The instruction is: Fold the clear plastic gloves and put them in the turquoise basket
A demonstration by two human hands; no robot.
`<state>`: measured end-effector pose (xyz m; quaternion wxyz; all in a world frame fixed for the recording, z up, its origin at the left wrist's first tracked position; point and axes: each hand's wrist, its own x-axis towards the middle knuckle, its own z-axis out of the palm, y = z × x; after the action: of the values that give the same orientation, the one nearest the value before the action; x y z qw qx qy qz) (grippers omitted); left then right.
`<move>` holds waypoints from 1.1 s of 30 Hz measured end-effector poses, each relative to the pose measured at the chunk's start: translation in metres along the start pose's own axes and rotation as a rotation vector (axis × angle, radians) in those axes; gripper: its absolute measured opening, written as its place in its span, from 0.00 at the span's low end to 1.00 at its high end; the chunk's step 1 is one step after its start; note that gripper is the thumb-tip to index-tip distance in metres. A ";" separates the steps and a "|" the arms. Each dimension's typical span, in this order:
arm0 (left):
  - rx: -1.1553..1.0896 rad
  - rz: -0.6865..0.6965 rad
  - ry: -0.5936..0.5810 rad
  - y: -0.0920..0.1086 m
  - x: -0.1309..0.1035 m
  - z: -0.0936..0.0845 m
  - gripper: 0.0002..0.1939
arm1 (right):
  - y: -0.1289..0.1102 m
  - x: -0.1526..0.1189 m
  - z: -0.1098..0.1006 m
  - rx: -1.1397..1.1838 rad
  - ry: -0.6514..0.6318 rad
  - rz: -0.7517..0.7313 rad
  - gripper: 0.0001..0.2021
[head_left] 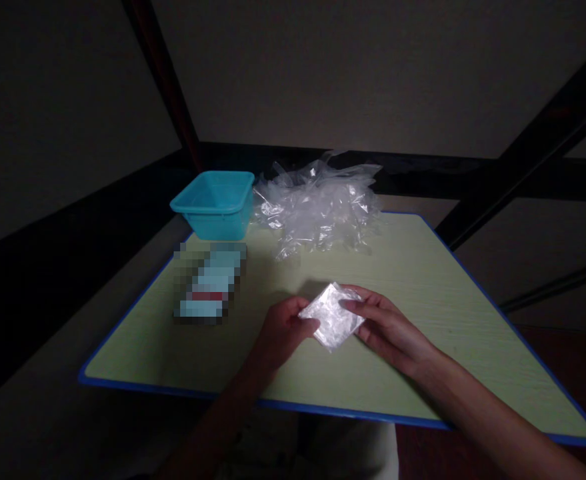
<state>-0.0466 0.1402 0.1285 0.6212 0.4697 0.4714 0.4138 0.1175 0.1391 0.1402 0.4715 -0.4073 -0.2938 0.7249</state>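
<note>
A small, shiny, squarish packet of clear plastic (331, 320) is held between both hands above the near middle of the table. My left hand (287, 327) pinches its left corner, thumb on top. On the right side, my right hand (383, 323) grips the packet with its thumb on the upper face and the other fingers behind or under it. Past the hands lies a loose heap of crumpled clear plastic bags (323, 203), apart from the packet.
The table (453, 313) is pale green with a blue edge. A turquoise plastic basin (217, 223) stands at its back left. Nearer on the left lies a pixelated flat object (215, 280) with a red band. Dark bars cross behind the table.
</note>
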 end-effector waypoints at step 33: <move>-0.005 -0.052 0.116 -0.003 0.000 0.003 0.15 | -0.003 0.015 -0.024 -0.415 -0.229 0.058 0.13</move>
<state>-0.0435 0.1386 0.1264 0.6045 0.4309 0.5175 0.4255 0.1361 0.1556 0.1263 0.3204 -0.4188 -0.4763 0.7036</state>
